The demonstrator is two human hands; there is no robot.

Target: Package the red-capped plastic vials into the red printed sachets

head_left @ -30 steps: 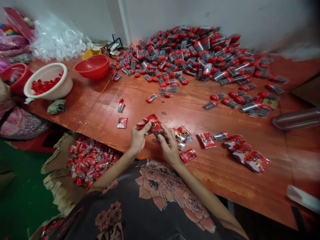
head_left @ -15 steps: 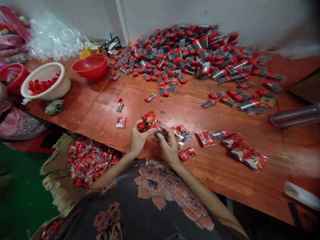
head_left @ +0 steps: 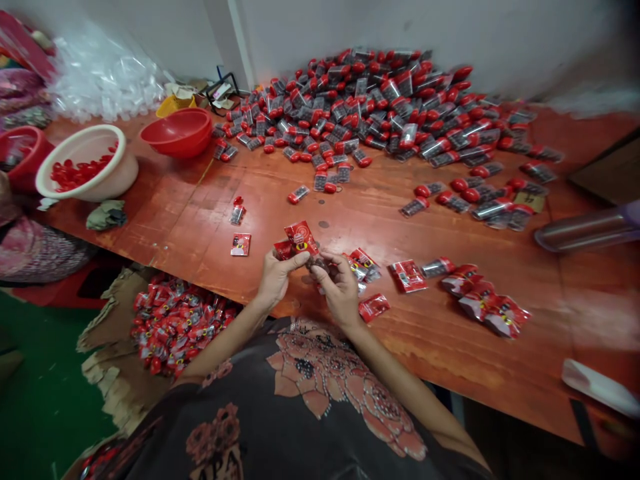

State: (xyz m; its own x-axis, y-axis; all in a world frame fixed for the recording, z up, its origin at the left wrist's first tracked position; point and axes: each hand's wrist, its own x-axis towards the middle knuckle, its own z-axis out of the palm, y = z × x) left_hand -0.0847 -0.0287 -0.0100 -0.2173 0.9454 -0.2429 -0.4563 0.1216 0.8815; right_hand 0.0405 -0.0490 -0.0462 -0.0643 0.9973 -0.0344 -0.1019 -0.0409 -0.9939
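Observation:
A red printed packet (head_left: 300,237) with a dark lower part is held up over the front of the table, between both hands. My left hand (head_left: 275,277) is closed with its thumb pressed on the packet's left side. My right hand (head_left: 340,287) pinches the packet's lower right end; its fingertips are partly hidden. Just right of that hand lie several red and silver packets (head_left: 365,263) and a flat red packet (head_left: 373,307). Another red packet (head_left: 409,275) rests farther right, beside a red-capped clear tube (head_left: 437,267).
A large heap of red-capped tubes (head_left: 380,100) lies against the wall. At left stand a white bowl of red caps (head_left: 45,177) and a red bowl (head_left: 195,143). Below the table edge, a torn carton (head_left: 105,333) holds many red packets. A white scoop (head_left: 600,389) lies at right.
The whole view has shifted slightly. Both hands keep hold of the packet, with only a small movement of the fingers at its lower end.

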